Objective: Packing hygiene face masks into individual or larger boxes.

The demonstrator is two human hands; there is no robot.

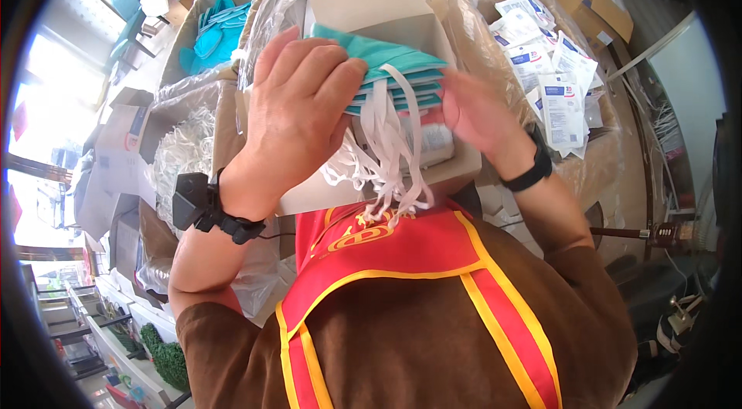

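A stack of folded teal face masks is held up in front of me over an open cardboard box. Many white straps hang down from the stack in a loose bunch. My left hand is closed around the left end of the stack, its fingers bent over the top. At the right end, my right hand is against or just beside the mask edges. Motion blurs its fingers, so their grip is unclear. Below the stack, a whitish wrapped bundle shows partly inside the box.
On the right, a plastic-lined box holds many printed white packets. At the left are a box of loose teal pieces and a heap of white straps. Another cardboard box stands at the far right.
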